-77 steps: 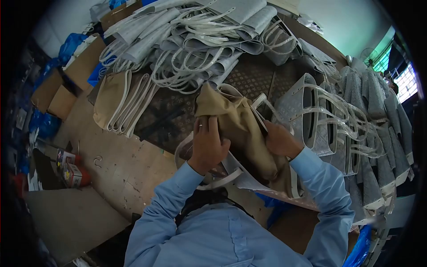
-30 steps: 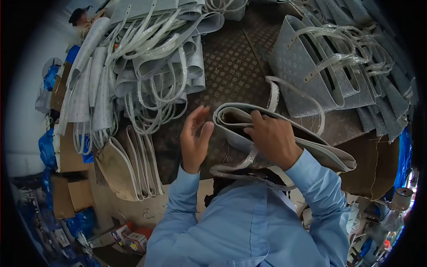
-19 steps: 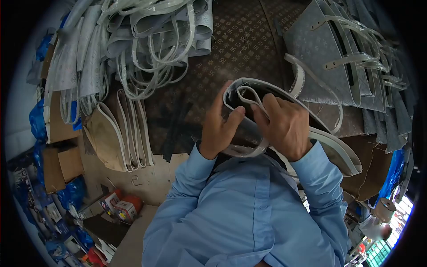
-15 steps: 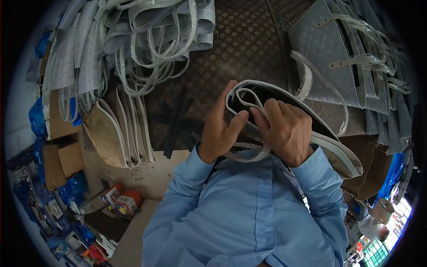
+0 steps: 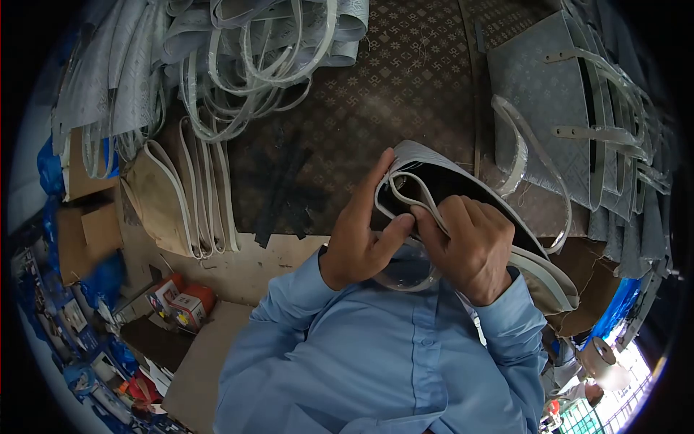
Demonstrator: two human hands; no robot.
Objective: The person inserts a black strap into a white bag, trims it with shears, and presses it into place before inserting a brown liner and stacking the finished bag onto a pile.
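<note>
A grey patterned bag piece point(image 5: 426, 155) with a dark inside is held in front of my chest. My left hand point(image 5: 365, 231) supports its left end, the fingers along the outside and the thumb near the rim. Inside the opening is a folded panel with a pale bound edge point(image 5: 412, 184). My right hand point(image 5: 466, 242) pinches that edge between thumb and curled fingers. A clear strap point(image 5: 405, 278) loops below my hands. Beige panels with white edging point(image 5: 542, 278) hang out to the right, beneath my right forearm.
Grey pieces with clear handles point(image 5: 271, 72) are heaped at upper left. Folded beige pieces point(image 5: 163, 206) stand at the table's left edge. Dark strips point(image 5: 278, 192) lie on the brown patterned table point(image 5: 405, 94). Grey bags point(image 5: 542, 108) are stacked at upper right.
The view has shifted, so the table items sit elsewhere in the frame. The bag piece's near end is opened a little wider, and my right hand still pinches the folded edge.
</note>
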